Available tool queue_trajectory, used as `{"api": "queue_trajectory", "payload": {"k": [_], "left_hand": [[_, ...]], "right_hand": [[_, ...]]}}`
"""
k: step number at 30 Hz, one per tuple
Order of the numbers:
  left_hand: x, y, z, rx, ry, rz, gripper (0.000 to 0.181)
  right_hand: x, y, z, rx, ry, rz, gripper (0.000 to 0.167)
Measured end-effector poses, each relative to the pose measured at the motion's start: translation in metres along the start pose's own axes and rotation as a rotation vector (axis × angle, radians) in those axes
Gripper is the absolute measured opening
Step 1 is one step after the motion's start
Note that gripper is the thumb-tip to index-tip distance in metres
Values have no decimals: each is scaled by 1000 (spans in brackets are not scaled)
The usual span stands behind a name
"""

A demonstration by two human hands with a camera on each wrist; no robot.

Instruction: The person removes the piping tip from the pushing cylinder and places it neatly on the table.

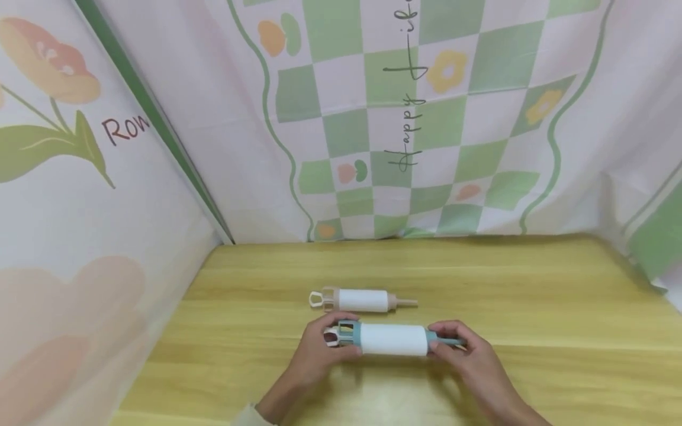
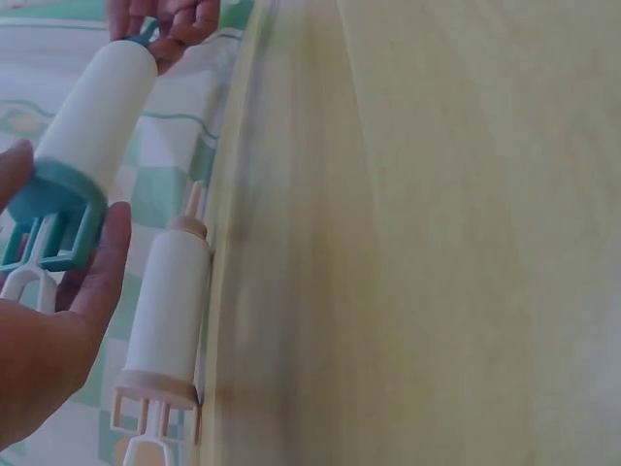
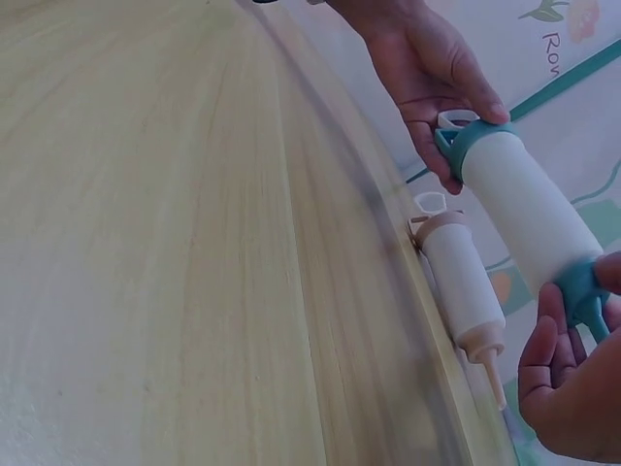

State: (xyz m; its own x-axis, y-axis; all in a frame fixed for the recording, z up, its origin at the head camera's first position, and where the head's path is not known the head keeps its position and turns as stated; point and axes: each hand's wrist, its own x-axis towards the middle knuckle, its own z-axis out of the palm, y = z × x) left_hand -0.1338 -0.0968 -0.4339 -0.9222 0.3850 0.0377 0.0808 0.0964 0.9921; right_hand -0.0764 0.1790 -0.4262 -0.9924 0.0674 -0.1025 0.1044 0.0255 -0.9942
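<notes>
Teal-ended bottle (image 1: 394, 339) is held just nearside of the pink-ended bottle (image 1: 363, 300), left hand (image 1: 313, 356) fingers gripping its collar (image 1: 349, 333), right hand (image 1: 475, 357) fingers pinching its nozzle end (image 1: 432, 341), presumably keeping it level.

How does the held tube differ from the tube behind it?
The held tube has teal fittings at both ends; the rear tube has pink ones. The left hand and right hand grip the held tube; the rear tube rests on the table. Both have a white barrel, narrow tip and looped handle.
</notes>
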Motion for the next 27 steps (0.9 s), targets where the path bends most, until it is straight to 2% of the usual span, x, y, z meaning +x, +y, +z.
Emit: {"api": "queue_trajectory", "payload": {"k": [4,8,13,16,18,27], "left_hand": [[-7,0,2,-6,10,-9,49],[-8,0,5,-39,8,11,51],[-8,2,7,-32,16,34,49],[-8,2,7,-39,9,47,48],[-8,2,7,-43,5,54,47],[-4,0,5,-11,-10,84,45]], "right_hand": [[-1,2,1,-39,14,33,34],[1,3,-2,-53,17,97,35],[3,3,-11,-82,-99,151,38],[4,2,-14,-65,-164,137,39],[4,1,-15,-47,-180,129,38],[3,2,-13,9,-172,107,33]]}}
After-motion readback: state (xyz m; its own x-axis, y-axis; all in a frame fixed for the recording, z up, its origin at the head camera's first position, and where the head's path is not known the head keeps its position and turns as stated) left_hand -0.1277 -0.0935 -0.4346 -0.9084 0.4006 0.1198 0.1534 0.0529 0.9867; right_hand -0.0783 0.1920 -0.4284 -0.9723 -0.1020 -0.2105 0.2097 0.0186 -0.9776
